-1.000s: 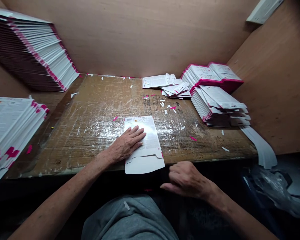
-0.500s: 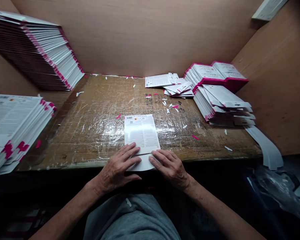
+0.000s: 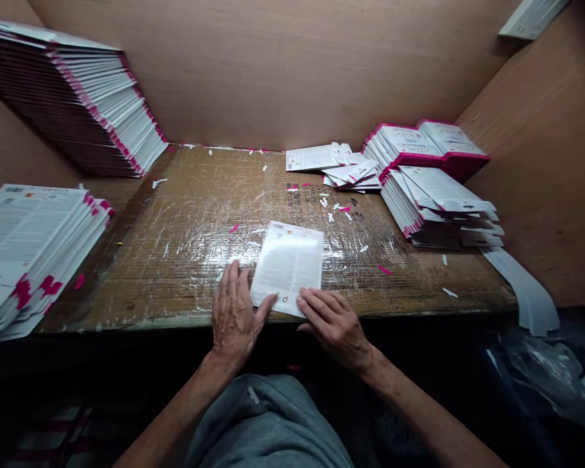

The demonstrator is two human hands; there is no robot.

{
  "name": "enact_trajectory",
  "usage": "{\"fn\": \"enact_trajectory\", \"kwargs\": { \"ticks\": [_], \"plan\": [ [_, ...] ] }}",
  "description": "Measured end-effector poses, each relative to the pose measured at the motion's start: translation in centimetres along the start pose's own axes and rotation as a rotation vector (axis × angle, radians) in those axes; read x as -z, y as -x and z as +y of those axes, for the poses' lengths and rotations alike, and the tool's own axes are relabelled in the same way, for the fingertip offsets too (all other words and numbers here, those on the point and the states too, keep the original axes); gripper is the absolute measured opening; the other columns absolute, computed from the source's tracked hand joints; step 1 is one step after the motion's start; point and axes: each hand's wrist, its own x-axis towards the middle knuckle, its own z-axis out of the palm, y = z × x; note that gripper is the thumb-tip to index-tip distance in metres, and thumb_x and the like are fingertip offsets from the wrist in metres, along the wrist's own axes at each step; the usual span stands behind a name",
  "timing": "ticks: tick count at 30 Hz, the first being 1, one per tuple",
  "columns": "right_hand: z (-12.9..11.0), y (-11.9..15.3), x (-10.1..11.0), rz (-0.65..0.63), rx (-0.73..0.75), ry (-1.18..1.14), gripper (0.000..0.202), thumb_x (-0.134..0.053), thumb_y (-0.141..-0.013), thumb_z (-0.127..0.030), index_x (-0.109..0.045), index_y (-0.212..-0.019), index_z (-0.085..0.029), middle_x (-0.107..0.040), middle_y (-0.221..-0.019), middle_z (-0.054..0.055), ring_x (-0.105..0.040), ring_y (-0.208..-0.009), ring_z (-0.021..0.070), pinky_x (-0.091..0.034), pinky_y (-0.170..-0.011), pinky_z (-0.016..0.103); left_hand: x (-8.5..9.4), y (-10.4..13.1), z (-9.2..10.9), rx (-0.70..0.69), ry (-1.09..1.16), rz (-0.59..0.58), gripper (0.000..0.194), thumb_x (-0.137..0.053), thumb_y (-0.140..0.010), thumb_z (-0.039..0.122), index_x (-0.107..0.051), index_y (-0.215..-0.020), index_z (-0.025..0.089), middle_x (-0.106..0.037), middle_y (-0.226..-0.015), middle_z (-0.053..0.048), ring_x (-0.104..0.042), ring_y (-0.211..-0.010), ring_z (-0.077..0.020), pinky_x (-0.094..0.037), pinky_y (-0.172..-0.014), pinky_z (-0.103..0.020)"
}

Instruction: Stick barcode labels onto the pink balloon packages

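A white printed cardboard sleeve (image 3: 290, 260) lies flat and slightly turned at the table's front edge. Its lower edge is folded over, and light glares off its upper part. To its left, my left hand (image 3: 234, 315) rests with fingers stretched forward on the table, the thumb touching the sleeve's lower left corner. My right hand (image 3: 334, 325) lays its extended fingers over the lower right corner. Its thumb shows just below that edge, apart from the fingers.
Stacks of white and pink sleeves stand at the far left (image 3: 102, 97), near left (image 3: 39, 240) and right (image 3: 433, 195). Loose sleeves (image 3: 316, 156) lie at the back. Paper scraps (image 3: 330, 216) dot the tape-covered cardboard surface (image 3: 185, 227). A white strip (image 3: 531, 286) hangs off the right edge.
The sleeve has turned clockwise and shifted slightly right and away from me; its lower flap is no longer visible. My left hand has moved off its top to its left side.
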Motion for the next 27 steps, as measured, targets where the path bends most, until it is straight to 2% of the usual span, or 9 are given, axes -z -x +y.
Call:
{"fn": "enact_trajectory", "kwargs": {
  "ticks": [3, 5, 9, 13, 16, 18, 21, 23, 27],
  "plan": [
    [-0.2, 0.8, 0.4, 0.163, -0.071, -0.095, 0.027, -0.051, -0.095, -0.018, -0.064, -0.120, -0.017, -0.073, -0.109, 0.010, -0.064, -0.103, 0.0205, -0.051, -0.088, 0.036, 0.7, 0.9, 1.1, 0.128, 0.153, 0.017, 0.073, -0.069, -0.077, 0.051, -0.044, -0.134, 0.013, -0.044, -0.145, -0.024, -0.040, -0.135, -0.0403, -0.030, -0.111, -0.058],
    [-0.5, 0.1, 0.4, 0.237, -0.107, -0.146, 0.028, -0.051, -0.095, -0.016, -0.064, -0.119, -0.018, -0.073, -0.110, 0.010, -0.064, -0.104, 0.0202, -0.051, -0.087, 0.035, 1.4, 1.4, 2.0, 0.310, 0.380, -0.010, 0.068, -0.069, -0.077, 0.052, -0.050, -0.130, 0.015, -0.060, -0.131, -0.020, -0.057, -0.119, -0.0366, -0.042, -0.102, -0.054],
    [-1.5, -2.8, -0.4, 0.175, -0.068, -0.128, 0.026, -0.057, -0.094, -0.030, -0.065, -0.114, -0.016, -0.071, -0.113, 0.012, -0.063, -0.103, 0.0234, -0.046, -0.096, 0.042, 2.1, 1.0, 3.3, 0.658, 0.973, -0.120, 0.046, -0.076, -0.071, 0.046, -0.066, -0.100, 0.012, -0.074, -0.096, -0.012, -0.070, -0.085, -0.0267, -0.058, -0.077, -0.039],
    [-2.3, -4.9, -1.2, 0.121, -0.198, -0.130, 0.024, -0.059, -0.092, -0.041, -0.066, -0.099, -0.019, -0.071, -0.100, 0.009, -0.063, -0.091, 0.0218, -0.048, -0.084, 0.036, 1.9, 0.0, 3.8, 0.694, 1.232, -0.096, 0.042, -0.082, -0.066, 0.035, -0.068, -0.098, 0.010, -0.075, -0.093, -0.011, -0.070, -0.078, -0.0224, -0.058, -0.072, -0.033],
    [-2.5, -6.2, -1.1, 0.019, -0.303, -0.182, 0.015, -0.057, -0.094, -0.032, -0.063, -0.092, -0.019, -0.069, -0.091, 0.006, -0.063, -0.083, 0.0187, -0.048, -0.077, 0.030, 1.7, 0.0, 3.8, 0.659, 1.215, -0.009, 0.041, -0.079, -0.069, 0.032, -0.067, -0.102, 0.011, -0.074, -0.098, -0.011, -0.070, -0.084, -0.0224, -0.056, -0.080, -0.033],
    [-2.7, -7.4, -0.8, -0.137, -0.333, -0.200, 0.011, -0.058, -0.094, -0.027, -0.061, -0.088, -0.019, -0.067, -0.089, 0.005, -0.063, -0.078, 0.0171, -0.047, -0.070, 0.027, 1.6, 0.2, 3.7, 0.618, 1.054, 0.009, 0.038, -0.073, -0.075, 0.036, -0.066, -0.105, 0.013, -0.074, -0.097, -0.009, -0.069, -0.087, -0.0219, -0.054, -0.083, -0.033],
    [-3.1, -9.6, 0.0, -0.453, -0.280, -0.130, 0.007, -0.056, -0.091, -0.018, -0.060, -0.086, -0.019, -0.066, -0.080, 0.005, -0.060, -0.063, 0.0154, -0.040, -0.054, 0.026, 1.9, 0.4, 3.4, 0.582, 0.716, -0.026, 0.033, -0.067, -0.078, 0.047, -0.070, -0.079, 0.014, -0.070, -0.071, -0.005, -0.065, -0.071, -0.0212, -0.053, -0.070, -0.030],
    [-3.2, -10.5, 0.6, -0.584, -0.181, -0.104, 0.008, -0.057, -0.088, -0.014, -0.062, -0.092, -0.018, -0.067, -0.080, 0.005, -0.058, -0.059, 0.0162, -0.036, -0.051, 0.027, 2.3, 0.2, 2.9, 0.587, 0.603, -0.043, 0.039, -0.067, -0.075, 0.052, -0.066, -0.062, 0.015, -0.064, -0.058, -0.003, -0.060, -0.061, -0.0201, -0.050, -0.061, -0.030],
    [-1.7, -8.8, 2.8, -0.588, -0.013, -0.224, 0.011, -0.056, -0.090, -0.017, -0.064, -0.095, -0.019, -0.069, -0.087, 0.004, -0.061, -0.069, 0.0160, -0.038, -0.059, 0.026, 3.6, -1.3, -0.3, 0.619, 0.634, 0.101, 0.040, -0.067, -0.072, 0.055, -0.068, -0.071, 0.015, -0.068, -0.065, -0.003, -0.063, -0.064, -0.0210, -0.052, -0.063, -0.031]
  ]
}}
